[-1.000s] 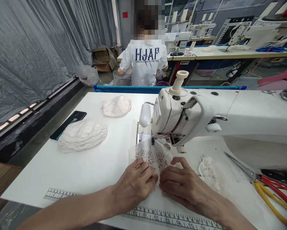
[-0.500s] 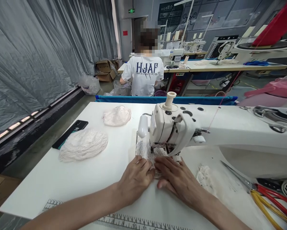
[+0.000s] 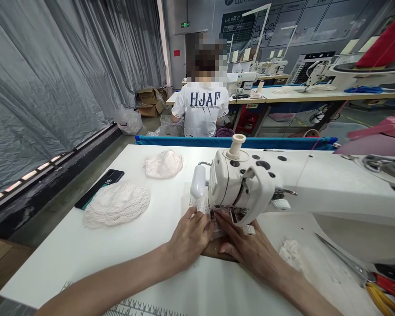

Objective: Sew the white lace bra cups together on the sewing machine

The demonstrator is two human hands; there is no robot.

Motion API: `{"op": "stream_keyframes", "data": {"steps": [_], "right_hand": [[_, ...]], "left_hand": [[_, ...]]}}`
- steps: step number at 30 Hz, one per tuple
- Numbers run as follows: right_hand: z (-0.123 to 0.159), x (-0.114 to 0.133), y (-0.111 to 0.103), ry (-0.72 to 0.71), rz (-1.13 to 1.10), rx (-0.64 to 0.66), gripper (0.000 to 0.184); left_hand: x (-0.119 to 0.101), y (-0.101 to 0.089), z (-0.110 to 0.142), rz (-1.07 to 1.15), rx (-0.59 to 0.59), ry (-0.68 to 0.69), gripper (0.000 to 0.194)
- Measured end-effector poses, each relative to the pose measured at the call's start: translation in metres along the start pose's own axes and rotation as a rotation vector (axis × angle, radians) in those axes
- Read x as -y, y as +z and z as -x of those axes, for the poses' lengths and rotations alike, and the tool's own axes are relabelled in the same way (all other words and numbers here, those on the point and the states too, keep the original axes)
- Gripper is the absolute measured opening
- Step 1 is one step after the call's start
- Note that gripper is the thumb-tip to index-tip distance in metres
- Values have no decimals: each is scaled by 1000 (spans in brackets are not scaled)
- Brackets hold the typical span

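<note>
My left hand (image 3: pixel 190 237) and my right hand (image 3: pixel 246 248) lie side by side on the white table (image 3: pixel 85 250), fingers pressed flat on a piece of white lace (image 3: pixel 200 205) at the needle of the white sewing machine (image 3: pixel 250 184). Most of the lace is hidden under my fingers and the machine head. Both sets of fingertips reach right up to the presser foot.
A pile of white lace pieces (image 3: pixel 117 204) and a pinkish lace piece (image 3: pixel 164 163) lie to the left, beside a black phone (image 3: pixel 100 188). More lace (image 3: pixel 291 254) and red and yellow handled scissors (image 3: pixel 375 281) are on the right. A person in a white shirt (image 3: pixel 202 109) sits ahead, back turned.
Both hands have slid forward toward the needle, pushing the lace under the machine head; less lace shows now. The camera has tilted up.
</note>
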State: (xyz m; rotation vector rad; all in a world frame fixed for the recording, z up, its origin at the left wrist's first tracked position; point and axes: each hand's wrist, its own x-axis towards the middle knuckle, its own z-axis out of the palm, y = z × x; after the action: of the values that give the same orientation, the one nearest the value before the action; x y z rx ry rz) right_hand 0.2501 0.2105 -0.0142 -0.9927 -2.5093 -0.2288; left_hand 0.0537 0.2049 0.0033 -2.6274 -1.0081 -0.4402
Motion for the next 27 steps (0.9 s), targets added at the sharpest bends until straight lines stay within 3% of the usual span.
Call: {"op": "stream_keyframes", "data": {"steps": [8,16,27], "right_hand": [[7,8,-13,-39,-94,74,48],[12,22,-15,38,-149,-9,41],[13,17,-9,72,-111,-55,39]], "left_hand": [[-5,-2,5,-15,-10,-3,17],[-14,-14,10,59,43,10,18],[-9,-9,11,72,11,-34,15]]}}
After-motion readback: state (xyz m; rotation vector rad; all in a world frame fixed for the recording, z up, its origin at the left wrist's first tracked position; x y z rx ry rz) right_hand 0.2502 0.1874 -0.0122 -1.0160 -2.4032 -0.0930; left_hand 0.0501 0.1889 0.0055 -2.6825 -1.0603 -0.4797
